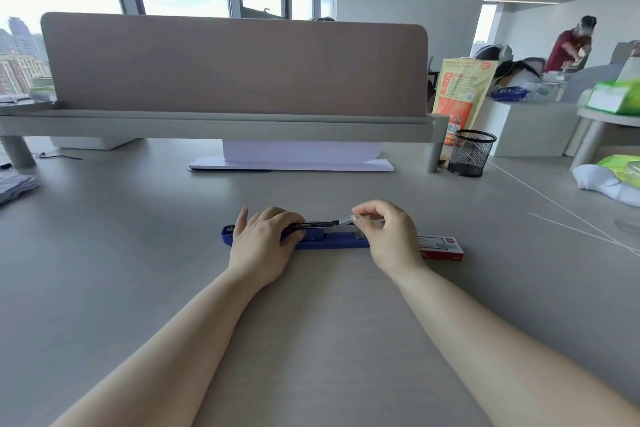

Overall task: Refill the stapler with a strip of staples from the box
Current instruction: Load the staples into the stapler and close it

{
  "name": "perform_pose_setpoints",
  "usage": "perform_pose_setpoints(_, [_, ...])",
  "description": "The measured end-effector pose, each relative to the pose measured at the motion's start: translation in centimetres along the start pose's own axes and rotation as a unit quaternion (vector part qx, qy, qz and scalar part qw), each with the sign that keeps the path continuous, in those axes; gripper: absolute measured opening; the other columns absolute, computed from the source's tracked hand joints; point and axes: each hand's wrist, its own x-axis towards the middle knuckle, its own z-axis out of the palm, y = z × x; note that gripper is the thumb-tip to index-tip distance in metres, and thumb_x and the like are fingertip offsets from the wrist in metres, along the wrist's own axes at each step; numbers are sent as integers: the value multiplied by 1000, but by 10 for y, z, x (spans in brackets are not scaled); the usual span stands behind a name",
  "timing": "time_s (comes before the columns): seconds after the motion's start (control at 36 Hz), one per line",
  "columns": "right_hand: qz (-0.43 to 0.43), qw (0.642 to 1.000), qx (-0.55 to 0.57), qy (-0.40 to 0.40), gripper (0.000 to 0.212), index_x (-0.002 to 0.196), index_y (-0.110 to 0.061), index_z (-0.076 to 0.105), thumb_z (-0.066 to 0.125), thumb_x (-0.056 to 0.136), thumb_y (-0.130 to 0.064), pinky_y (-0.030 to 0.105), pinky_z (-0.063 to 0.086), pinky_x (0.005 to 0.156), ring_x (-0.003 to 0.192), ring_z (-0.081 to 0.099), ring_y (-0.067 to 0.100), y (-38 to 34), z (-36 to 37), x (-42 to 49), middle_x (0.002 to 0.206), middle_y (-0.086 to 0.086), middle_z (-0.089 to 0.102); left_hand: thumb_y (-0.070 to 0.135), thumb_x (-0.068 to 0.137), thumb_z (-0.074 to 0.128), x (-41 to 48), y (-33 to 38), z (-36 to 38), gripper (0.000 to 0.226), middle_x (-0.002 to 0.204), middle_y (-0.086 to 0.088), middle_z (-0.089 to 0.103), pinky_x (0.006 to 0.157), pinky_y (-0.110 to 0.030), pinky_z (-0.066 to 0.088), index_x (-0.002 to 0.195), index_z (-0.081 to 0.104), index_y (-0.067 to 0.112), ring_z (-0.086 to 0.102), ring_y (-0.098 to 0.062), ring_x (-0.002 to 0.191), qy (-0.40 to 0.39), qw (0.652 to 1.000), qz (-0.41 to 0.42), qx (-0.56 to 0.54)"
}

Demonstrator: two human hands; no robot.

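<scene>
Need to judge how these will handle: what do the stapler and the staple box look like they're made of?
Stapler: blue body looks like matte plastic, with no glare; the raised silvery top part looks like bare metal, though it is blurred. Staple box: looks like thin printed cardboard, red and white, flat faces, sharp folded edges.

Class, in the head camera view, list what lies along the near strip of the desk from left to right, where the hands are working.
Blue stapler's tip → left hand → staple strip → right hand → red staple box.

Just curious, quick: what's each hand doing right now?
Left hand: pressed on the long blue stapler, steadying it.
Right hand: pinching a silvery staple strip.
</scene>
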Motion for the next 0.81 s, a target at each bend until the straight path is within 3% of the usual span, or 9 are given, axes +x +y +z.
perform_pose_setpoints(0.11, [14,1000,2,-2,6,84,-17,68,63,83,-18,23,46,74,89,62,16,1,-1,0,91,-2,71,36,92,49,0,-1,0,22,116,9,60,116,-42,5,111,61,34,51,-18,115,-2,1000,4,1])
perform_pose_setpoints(0.22, [19,1000,3,-9,6,84,-16,69,63,83,-18,18,44,69,87,62,16,1,-1,0,89,-2,71,37,92,49,0,0,1,22,116,9,60,116,-42,5,111,61,35,51,-18,115,-1,1000,5,1])
perform_pose_setpoints(0.44, [30,999,-4,-16,5,83,-18,68,63,83,-19,30,48,75,88,62,18,0,-1,-1,89,-2,71,37,93,47,1,0,0,24,118,9,60,117,-43,5,113,60,35,51,-18,116,-8,1000,6,5])
perform_pose_setpoints(0.58, [24,999,-32,-36,5,83,-20,68,64,82,-19,19,43,67,89,61,14,-1,0,-3,87,-6,69,37,93,47,0,0,0,23,118,9,60,117,-43,5,112,60,35,51,-19,114,-6,1000,5,5])
perform_pose_setpoints(0.72, [9,998,-57,-34,7,83,-22,69,62,83,-20,36,50,79,95,60,21,2,1,-3,92,-3,72,37,93,48,0,0,1,24,116,9,60,117,-43,5,113,61,34,52,-18,114,-1,1000,5,2])
perform_pose_setpoints(0.81, [-4,997,-74,-24,13,86,-22,70,58,84,-17,39,50,83,97,59,24,3,1,-3,95,0,71,38,93,47,0,-1,1,24,116,9,60,117,-43,5,112,61,34,52,-18,114,1,1000,7,3])
